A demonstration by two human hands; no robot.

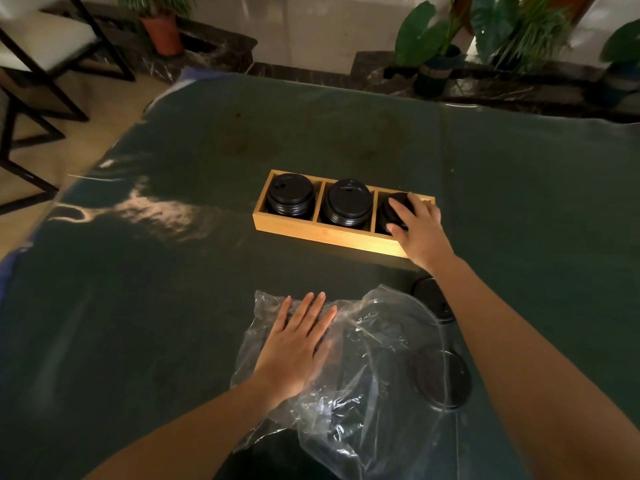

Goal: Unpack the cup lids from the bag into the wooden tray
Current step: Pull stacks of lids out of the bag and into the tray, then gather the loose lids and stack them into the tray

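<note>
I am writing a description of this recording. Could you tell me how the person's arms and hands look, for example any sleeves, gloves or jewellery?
Both forearms are bare as far as the frame shows, with no sleeves visible. The left hand and right hand wear no gloves; no rings, watch or bracelet show. Fingernails look short and unpainted.

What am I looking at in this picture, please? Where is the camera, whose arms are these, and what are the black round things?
The camera sits on a person's head and looks down, so both bare arms are that person's own. On the dark green table stands a wooden tray with three compartments, each holding a stack of black cup lids. The right hand rests on the stack in the right compartment, fingers curled around it. The left hand lies flat and open on a clear plastic bag. Two loose lids remain by the bag, under the right arm.
</note>
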